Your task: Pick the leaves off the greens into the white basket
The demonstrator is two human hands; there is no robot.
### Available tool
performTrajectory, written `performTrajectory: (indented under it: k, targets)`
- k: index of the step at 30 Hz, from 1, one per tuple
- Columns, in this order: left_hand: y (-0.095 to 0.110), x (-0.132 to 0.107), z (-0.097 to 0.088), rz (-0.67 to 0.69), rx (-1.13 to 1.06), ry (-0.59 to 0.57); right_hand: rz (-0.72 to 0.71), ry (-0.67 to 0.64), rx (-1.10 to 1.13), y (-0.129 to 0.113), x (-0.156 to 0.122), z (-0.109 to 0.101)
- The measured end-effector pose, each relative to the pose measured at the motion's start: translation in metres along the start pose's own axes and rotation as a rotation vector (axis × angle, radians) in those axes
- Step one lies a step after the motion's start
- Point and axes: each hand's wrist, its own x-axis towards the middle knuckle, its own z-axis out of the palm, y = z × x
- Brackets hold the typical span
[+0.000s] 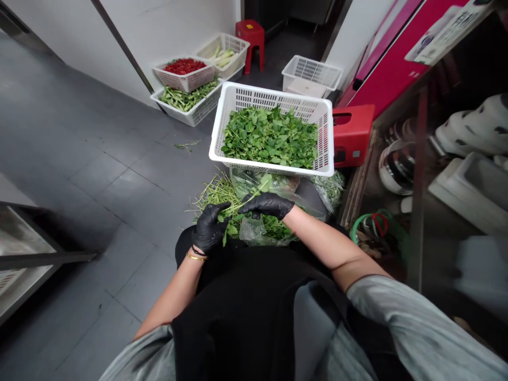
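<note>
Both my hands wear black gloves, and a black apron covers my lap. My left hand is closed on a leafy green sprig by its lower end. My right hand pinches the same sprig higher up its stem. Just beyond my hands lies a clear plastic bag of greens, and a pile of bare green stems sits on the floor to its left. Farther out stands a white plastic basket filled with picked green leaves.
Against the far wall sit white baskets of red chillies, green beans and pale stalks. An empty white basket and two red stools stand nearby. A metal shelf unit lines the right, a metal frame the left.
</note>
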Motion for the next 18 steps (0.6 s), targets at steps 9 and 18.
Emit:
performTrajectory:
  k: [9,18]
  targets:
    - [-0.013,0.002,-0.02,-0.257,-0.157,0.211,-0.196,0.419,0.184,0.008,-0.027,-0.055]
    - [-0.015,0.002,-0.007,-0.335,-0.269,0.212,-0.358,0.386,0.081,-0.001,-0.041,-0.025]
